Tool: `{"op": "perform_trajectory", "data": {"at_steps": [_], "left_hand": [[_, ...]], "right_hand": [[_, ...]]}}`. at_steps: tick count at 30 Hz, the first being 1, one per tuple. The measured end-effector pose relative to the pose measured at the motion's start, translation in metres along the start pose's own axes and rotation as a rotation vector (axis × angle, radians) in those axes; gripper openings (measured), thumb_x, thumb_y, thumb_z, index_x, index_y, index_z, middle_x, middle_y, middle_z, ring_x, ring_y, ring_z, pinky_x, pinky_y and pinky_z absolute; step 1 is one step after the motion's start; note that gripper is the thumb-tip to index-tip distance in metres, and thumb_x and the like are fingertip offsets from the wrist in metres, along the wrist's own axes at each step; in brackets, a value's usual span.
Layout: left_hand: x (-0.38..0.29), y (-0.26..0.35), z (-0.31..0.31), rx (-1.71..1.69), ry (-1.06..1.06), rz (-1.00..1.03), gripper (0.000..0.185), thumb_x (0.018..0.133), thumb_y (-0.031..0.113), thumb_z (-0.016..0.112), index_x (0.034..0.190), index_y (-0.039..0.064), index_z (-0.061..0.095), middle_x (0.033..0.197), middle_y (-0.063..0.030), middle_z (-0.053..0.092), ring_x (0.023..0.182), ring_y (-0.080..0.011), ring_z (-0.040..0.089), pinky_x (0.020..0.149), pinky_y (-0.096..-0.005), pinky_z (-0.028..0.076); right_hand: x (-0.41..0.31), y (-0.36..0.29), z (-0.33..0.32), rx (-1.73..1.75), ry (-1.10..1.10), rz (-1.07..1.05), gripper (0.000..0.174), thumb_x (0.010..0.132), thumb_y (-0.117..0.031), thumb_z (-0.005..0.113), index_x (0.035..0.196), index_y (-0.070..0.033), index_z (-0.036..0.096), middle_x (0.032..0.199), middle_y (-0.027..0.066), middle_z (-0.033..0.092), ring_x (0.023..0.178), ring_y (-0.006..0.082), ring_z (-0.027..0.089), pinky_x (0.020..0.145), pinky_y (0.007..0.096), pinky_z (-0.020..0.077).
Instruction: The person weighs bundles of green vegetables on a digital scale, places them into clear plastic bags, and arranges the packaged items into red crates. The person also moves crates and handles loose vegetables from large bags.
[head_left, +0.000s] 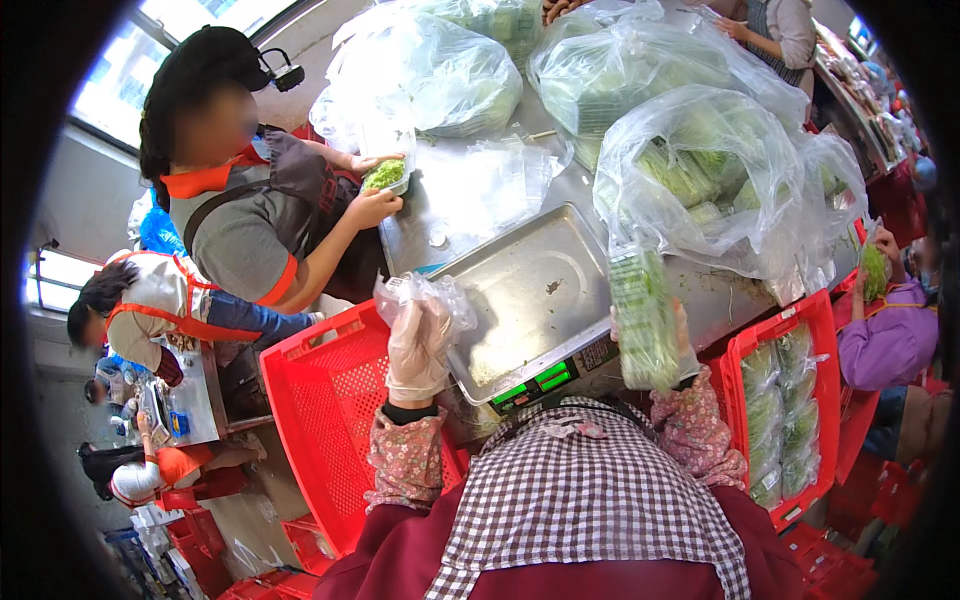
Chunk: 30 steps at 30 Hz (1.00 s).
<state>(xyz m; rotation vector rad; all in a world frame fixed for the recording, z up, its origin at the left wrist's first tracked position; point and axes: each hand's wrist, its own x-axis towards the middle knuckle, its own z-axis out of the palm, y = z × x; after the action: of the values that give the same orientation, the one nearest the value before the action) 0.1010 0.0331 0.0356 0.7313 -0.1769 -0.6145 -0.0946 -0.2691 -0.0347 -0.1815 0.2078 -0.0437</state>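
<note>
My left hand (415, 358), in a pale translucent glove, grips crumpled clear plastic (450, 300) at the left side of a shallow metal tray (536, 300). My right hand (686, 346), largely hidden, is closed around a clear packet of thin leafy greens (643, 322) just right of the tray. The packet is held lengthwise, its lower end towards me. Beneath the tray is a weighing scale with a lit green display (553, 376). A few dark and green scraps lie in the tray.
Large clear bags of greens (697, 165) cover the table's right side. Flat clear packaging (510, 180) lies behind the tray. Red crates flank me: one at left (330, 405), one at right (823, 405) with packed greens. At left, a co-worker (247, 202) holds a clear tub of greens (386, 174).
</note>
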Motion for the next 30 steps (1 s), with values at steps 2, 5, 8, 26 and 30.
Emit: {"op": "perform_trajectory", "data": {"at_steps": [2, 5, 8, 26, 30], "left_hand": [[0.020, 0.016, -0.002, 0.245, 0.143, 0.170, 0.024, 0.104, 0.030, 0.048, 0.101, 0.009, 0.057, 0.078, 0.0001, 0.056, 0.068, -0.0115, 0.051, 0.061, -0.0266, 0.042], [0.069, 0.049, -0.060, 0.581, 0.663, 0.390, 0.027, 0.103, 0.030, 0.049, 0.106, 0.006, 0.062, 0.083, 0.0023, 0.058, 0.074, -0.0096, 0.054, 0.067, -0.0260, 0.047], [0.087, 0.090, -0.107, 0.614, 0.519, 0.497, 0.027, 0.102, 0.026, 0.049, 0.109, 0.007, 0.067, 0.088, 0.0027, 0.060, 0.072, -0.0065, 0.053, 0.062, -0.0211, 0.044], [0.035, 0.008, 0.050, 0.200, 0.070, -0.145, 0.080, 0.102, 0.062, 0.029, 0.139, -0.006, 0.049, 0.091, -0.0046, 0.066, 0.058, -0.0069, 0.049, 0.052, -0.0177, 0.037], [0.027, 0.024, 0.020, -0.518, -0.065, -0.570, 0.067, 0.100, 0.053, 0.042, 0.134, -0.003, 0.054, 0.103, -0.0106, 0.067, 0.077, -0.0153, 0.059, 0.069, -0.0268, 0.046]], "right_hand": [[-0.002, -0.014, -0.023, 0.027, -0.141, 0.104, 0.080, 0.088, -0.056, 0.063, 0.139, 0.004, 0.047, 0.123, 0.0273, 0.061, 0.105, 0.0389, 0.066, 0.088, 0.0554, 0.0562], [-0.006, -0.025, -0.018, 0.025, -0.254, 0.270, 0.057, 0.092, -0.034, 0.069, 0.137, -0.002, 0.054, 0.130, 0.0181, 0.062, 0.113, 0.0322, 0.064, 0.093, 0.0512, 0.0546], [-0.014, -0.015, 0.014, -0.040, -0.266, 0.194, 0.057, 0.092, -0.033, 0.069, 0.137, -0.002, 0.054, 0.131, 0.0184, 0.061, 0.114, 0.0324, 0.064, 0.096, 0.0500, 0.0531], [0.017, 0.016, 0.061, -0.257, -0.225, 0.315, 0.089, 0.082, -0.032, 0.077, 0.151, -0.002, 0.030, 0.146, 0.0159, 0.047, 0.129, 0.0264, 0.052, 0.108, 0.0398, 0.0436], [0.019, 0.010, 0.044, -0.302, -0.259, 0.263, 0.088, 0.083, -0.031, 0.077, 0.152, -0.004, 0.029, 0.147, 0.0152, 0.046, 0.132, 0.0264, 0.049, 0.111, 0.0402, 0.0397]]}}
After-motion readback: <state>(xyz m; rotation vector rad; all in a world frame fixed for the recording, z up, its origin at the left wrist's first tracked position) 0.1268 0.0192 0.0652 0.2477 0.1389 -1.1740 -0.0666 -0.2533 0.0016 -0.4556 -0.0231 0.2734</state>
